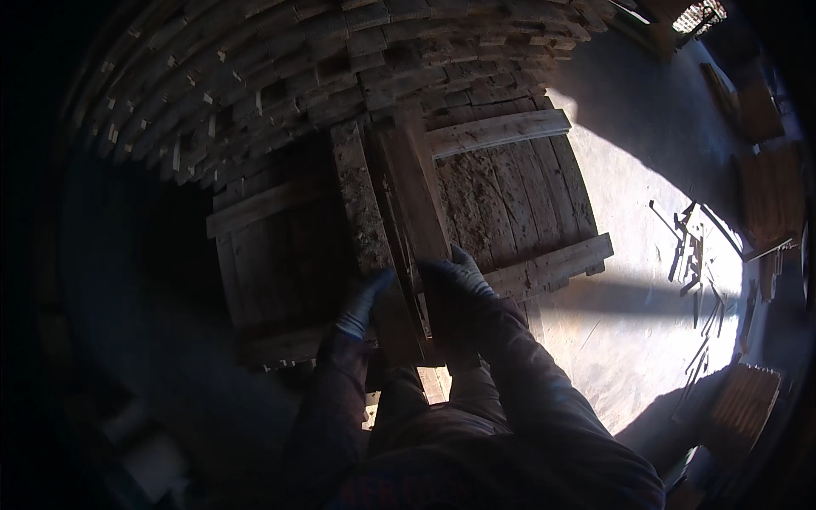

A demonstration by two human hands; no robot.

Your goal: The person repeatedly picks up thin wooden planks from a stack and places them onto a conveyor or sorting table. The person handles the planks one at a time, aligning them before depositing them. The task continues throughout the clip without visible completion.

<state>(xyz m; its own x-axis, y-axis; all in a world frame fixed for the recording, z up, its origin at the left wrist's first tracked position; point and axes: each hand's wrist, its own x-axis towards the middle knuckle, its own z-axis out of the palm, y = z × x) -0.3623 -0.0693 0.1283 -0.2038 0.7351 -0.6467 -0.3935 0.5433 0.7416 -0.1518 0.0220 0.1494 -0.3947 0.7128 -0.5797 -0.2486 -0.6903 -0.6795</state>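
Two long wooden planks stand side by side in front of me, running away from my body. The left plank [359, 191] has a rough, crusted top face; the right plank [416, 183] looks smoother. A narrow dark gap lies between them. My gloved left hand [365, 302] grips the left plank's outer side near its close end. My gloved right hand [463, 274] is wrapped over the right plank's outer side, a little farther along. Beneath the planks lies a wooden panel of boards [501, 200], dirt-covered, with crosspieces [501, 133] on top.
A tall stack of layered planks [340, 59] rises at the far side. Thin wood scraps [697, 246] litter the sunlit floor [608, 323] on the right. Brown wooden boards [769, 191] stand along the right rim. Deep shadow hides much of the left.
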